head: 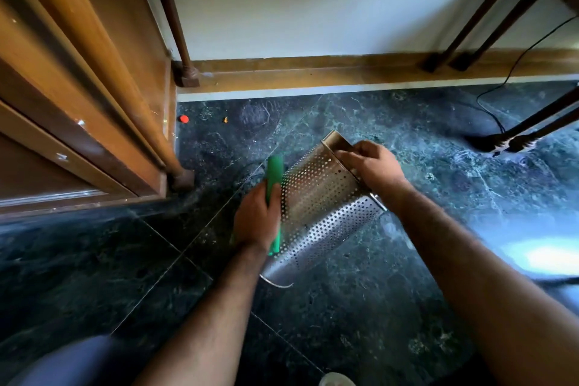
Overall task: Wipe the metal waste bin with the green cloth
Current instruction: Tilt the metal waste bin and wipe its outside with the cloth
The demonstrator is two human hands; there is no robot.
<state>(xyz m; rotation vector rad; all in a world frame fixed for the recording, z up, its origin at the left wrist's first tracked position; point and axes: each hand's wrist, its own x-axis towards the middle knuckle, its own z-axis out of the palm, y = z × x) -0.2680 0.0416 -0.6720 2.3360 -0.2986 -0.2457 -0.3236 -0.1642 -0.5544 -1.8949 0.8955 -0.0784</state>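
Note:
The metal waste bin (316, 207), a perforated silver cylinder, is tilted over the dark marble floor, its open rim pointing up and away. My right hand (372, 166) grips that upper rim. My left hand (255, 216) presses the green cloth (275, 172) flat against the bin's left side; the cloth shows above and below my palm. The bin's lower end rests near the floor by my left wrist.
A wooden door and frame (94, 103) fill the left. A skirting board (344, 70) runs along the white wall behind. Dark table legs (488, 9) and a black cable (501, 84) stand at the right. A small red cap (184, 118) lies on the floor near the door.

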